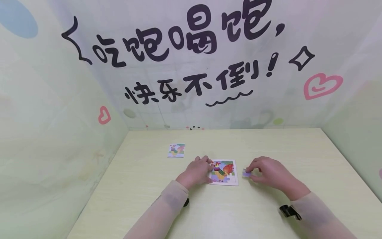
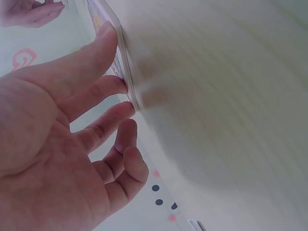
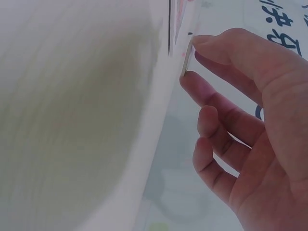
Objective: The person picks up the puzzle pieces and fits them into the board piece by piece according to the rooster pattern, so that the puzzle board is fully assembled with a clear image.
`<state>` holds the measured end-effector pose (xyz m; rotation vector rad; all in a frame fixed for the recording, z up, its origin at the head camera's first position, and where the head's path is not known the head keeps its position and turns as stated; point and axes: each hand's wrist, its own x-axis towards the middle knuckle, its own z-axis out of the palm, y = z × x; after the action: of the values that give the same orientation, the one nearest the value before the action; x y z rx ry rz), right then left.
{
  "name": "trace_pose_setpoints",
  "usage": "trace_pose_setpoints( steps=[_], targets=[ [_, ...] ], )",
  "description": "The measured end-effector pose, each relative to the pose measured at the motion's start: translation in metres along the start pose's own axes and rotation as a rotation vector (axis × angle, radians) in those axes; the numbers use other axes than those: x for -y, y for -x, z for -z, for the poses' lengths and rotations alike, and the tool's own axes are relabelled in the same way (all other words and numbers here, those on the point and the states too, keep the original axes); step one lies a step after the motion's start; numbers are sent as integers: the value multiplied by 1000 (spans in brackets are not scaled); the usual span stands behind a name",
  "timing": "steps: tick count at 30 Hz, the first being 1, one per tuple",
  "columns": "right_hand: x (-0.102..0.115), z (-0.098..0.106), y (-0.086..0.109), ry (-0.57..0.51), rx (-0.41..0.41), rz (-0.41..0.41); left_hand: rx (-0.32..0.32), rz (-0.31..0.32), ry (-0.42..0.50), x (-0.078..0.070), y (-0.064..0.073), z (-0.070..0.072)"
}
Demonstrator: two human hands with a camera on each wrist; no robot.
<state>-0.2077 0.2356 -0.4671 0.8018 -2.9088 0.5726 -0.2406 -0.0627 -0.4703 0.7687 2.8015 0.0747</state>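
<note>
A square rooster jigsaw puzzle (image 1: 222, 171) in a white frame lies flat on the table, with a pale bare patch at its lower right. My left hand (image 1: 197, 171) rests at the frame's left side. In the left wrist view, the thumb and two fingertips touch the frame's edge (image 2: 126, 62), while the other fingers bend loosely beside it. Just right of the puzzle, my right hand (image 1: 270, 174) pinches a small pale purple jigsaw piece (image 1: 246, 173) between thumb and forefinger. The right wrist view shows this thin piece (image 3: 187, 57) edge-on, its face mostly hidden.
A small card with a rooster picture (image 1: 176, 150) lies farther back, left of the puzzle. The pale wooden table (image 1: 143, 166) ends at a printed backdrop (image 1: 167, 113) with large dark lettering. Cloth walls stand on both sides.
</note>
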Motion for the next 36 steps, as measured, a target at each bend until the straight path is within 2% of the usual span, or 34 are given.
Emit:
trace_pose_setpoints(
  steps=[20, 27, 36],
  targets=[
    [17, -15, -14, 54, -23, 67, 6, -9, 7, 1, -1, 0],
    [24, -21, -19, 85, -44, 120, 11, 2, 11, 1, 0, 1],
    [31, -27, -23, 102, -29, 127, 2, -3, 16, 1, 1, 1]
  ],
)
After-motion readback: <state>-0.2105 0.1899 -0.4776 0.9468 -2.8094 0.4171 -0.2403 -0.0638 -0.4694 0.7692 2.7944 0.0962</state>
